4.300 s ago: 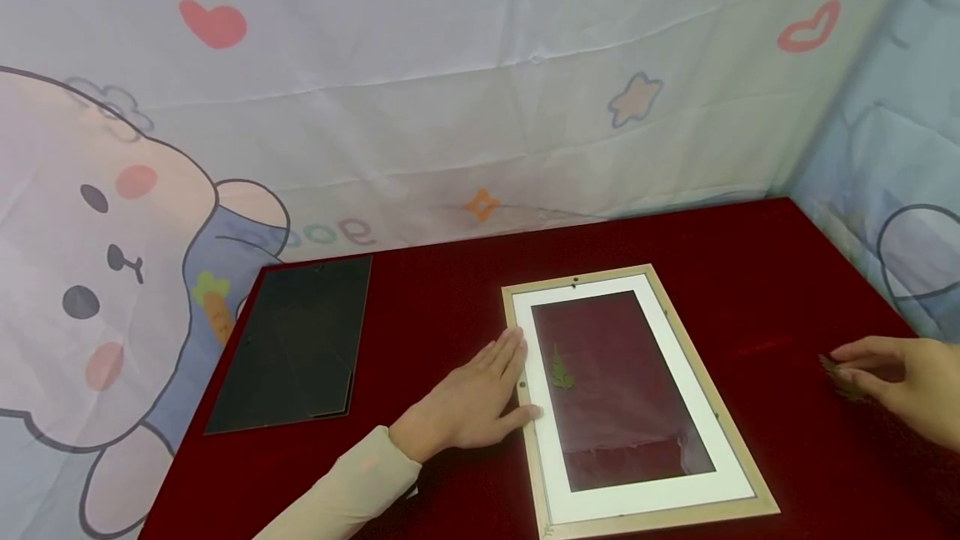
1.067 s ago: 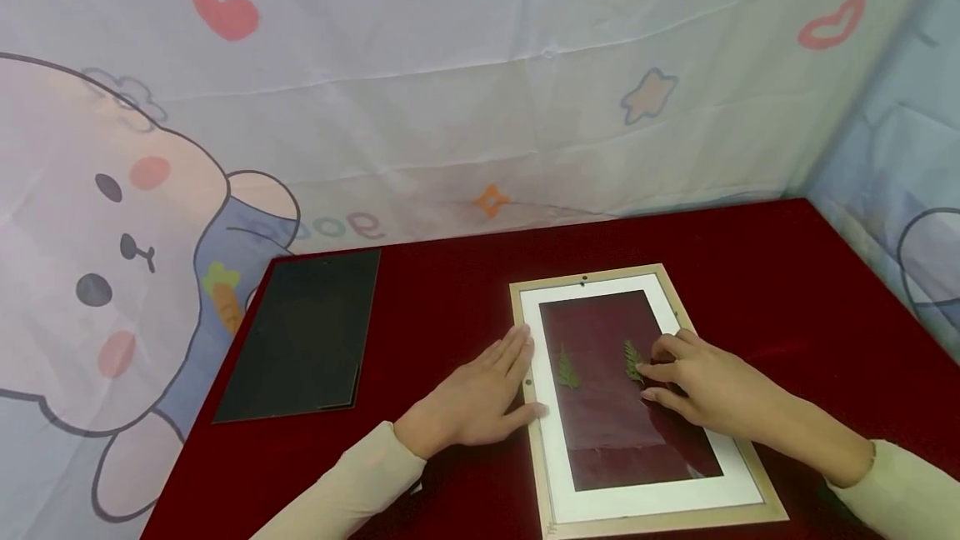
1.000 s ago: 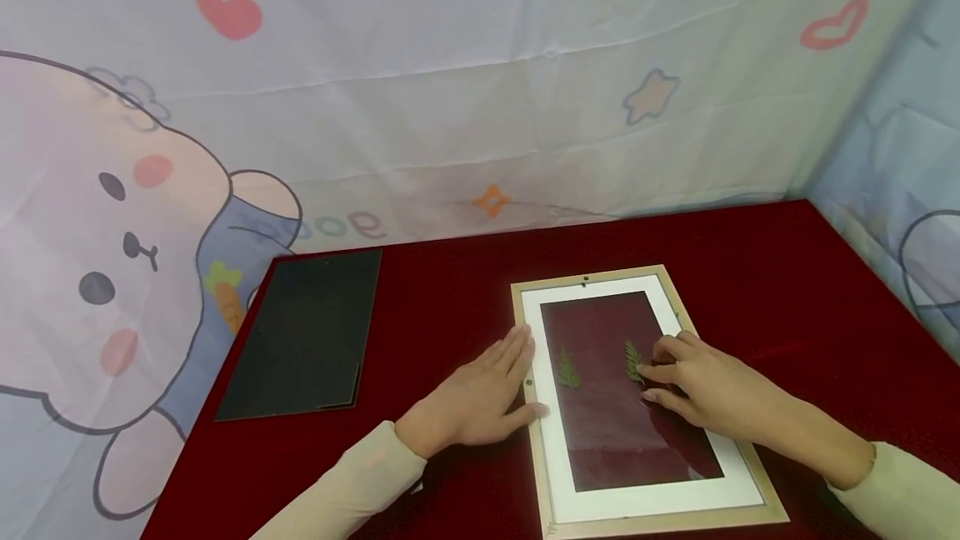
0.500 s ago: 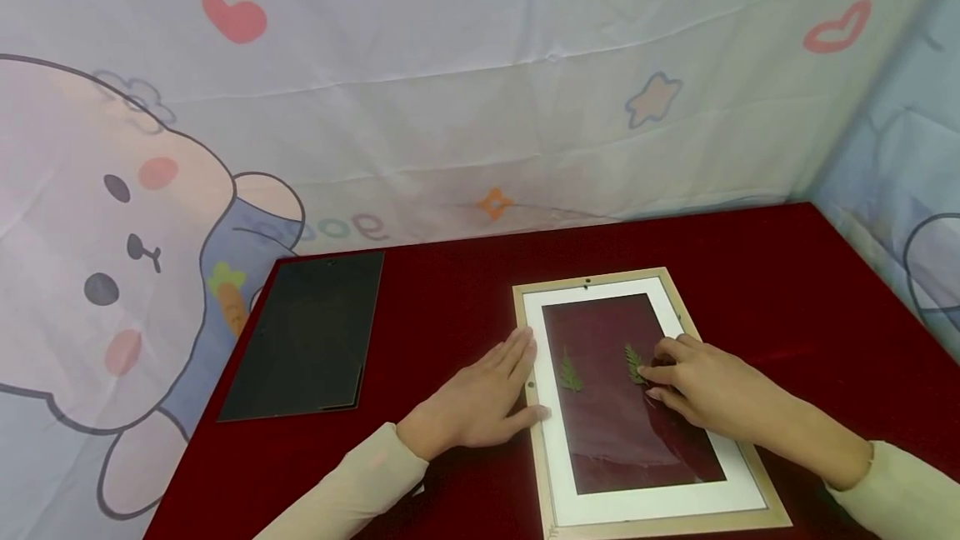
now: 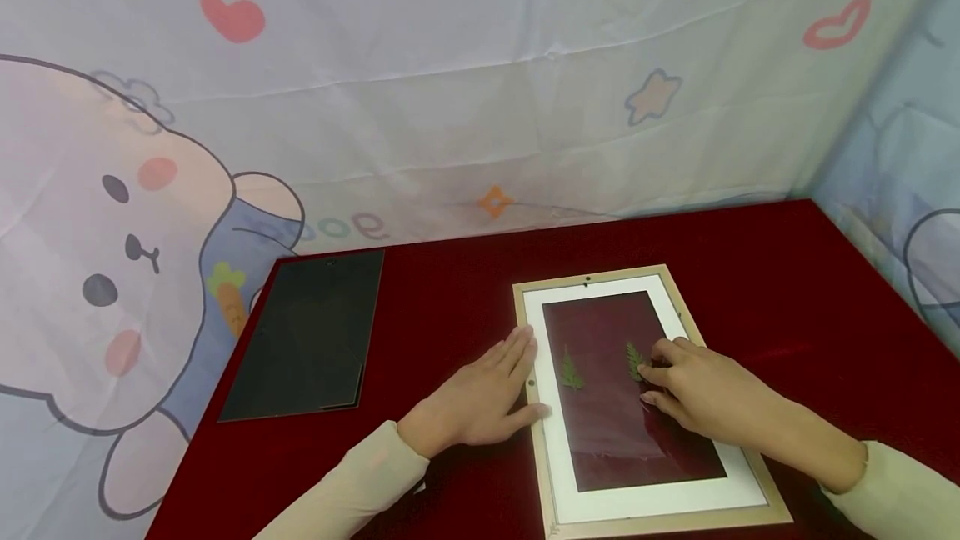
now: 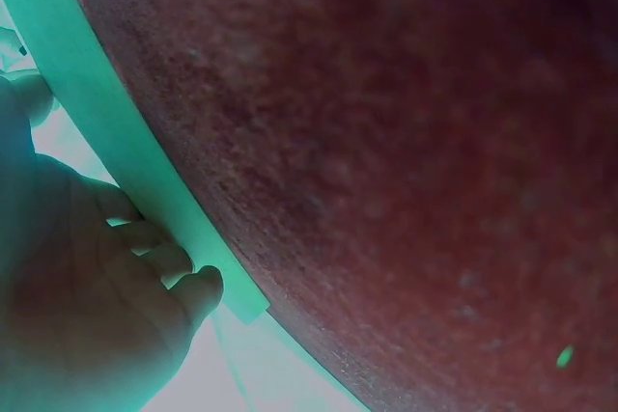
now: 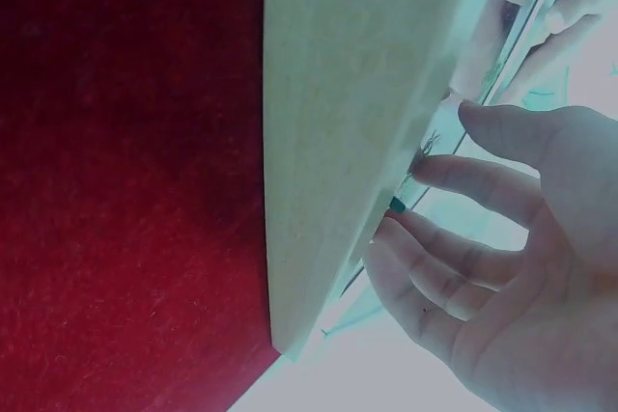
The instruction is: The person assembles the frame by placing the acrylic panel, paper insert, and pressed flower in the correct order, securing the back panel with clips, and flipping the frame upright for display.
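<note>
A wooden picture frame (image 5: 600,515) with a white mat border lies on the red cloth in the head view, a transparent pane over its opening. My left hand (image 5: 480,402) rests flat along its left edge, fingers straight, thumb on the mat. One small green fern leaf (image 5: 572,372) lies on the pane near that hand. My right hand (image 5: 712,394) reaches over the frame's right side. Its index fingertip touches a second fern leaf (image 5: 634,359), while the thumb stands apart from the index finger. In the right wrist view the fingers (image 7: 483,185) are loosely bent above the pane.
A dark backing board (image 5: 307,340) lies at the table's left. The red cloth (image 5: 442,298) covers the table, and a printed curtain (image 5: 450,90) hangs behind it. A small white scrap (image 5: 420,487) shows beside the left sleeve.
Since the earliest frame, my right hand has brought the second fern leaf from the right of the frame onto the pane. Over the last second both hands have hardly moved.
</note>
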